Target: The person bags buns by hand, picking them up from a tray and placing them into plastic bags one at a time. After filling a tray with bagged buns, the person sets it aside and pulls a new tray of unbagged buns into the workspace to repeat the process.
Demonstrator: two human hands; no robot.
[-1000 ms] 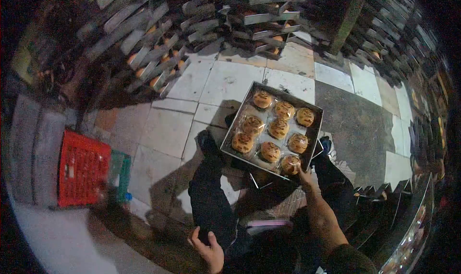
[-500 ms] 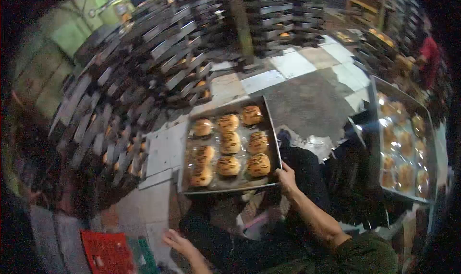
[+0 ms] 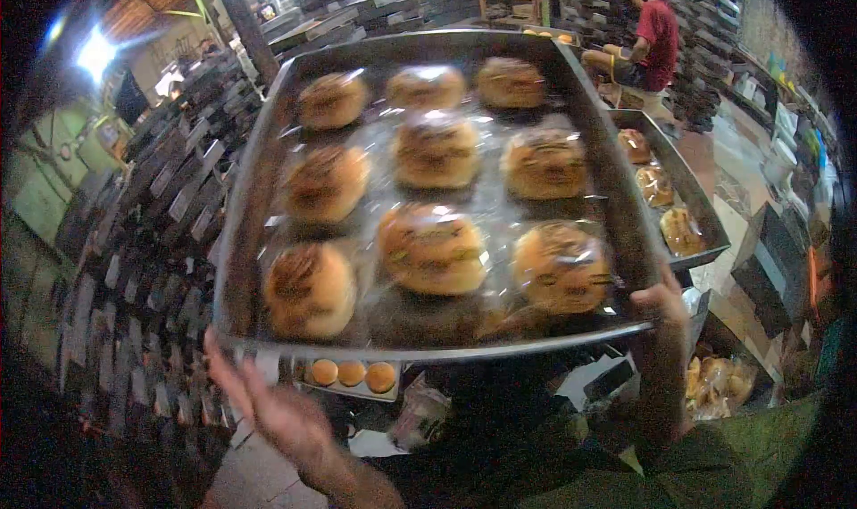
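A metal baking tray (image 3: 250, 206) of nine glazed buns (image 3: 433, 246) filled the centre of the frame, raised close to the camera. The right hand (image 3: 665, 299) gripped its lower right rim. The left hand (image 3: 268, 411) was spread open just under the lower left rim, holding nothing. A second tray (image 3: 687, 188) sat at right, stacked racks (image 3: 152, 215) at left.

My left hand (image 3: 277, 411) and right hand (image 3: 665, 299) are bare: no gloves, rings or watch visible. Both forearms uncovered to where they leave view. Dark olive-green garment at lower right, over my right upper arm. Trousers dark, near black.
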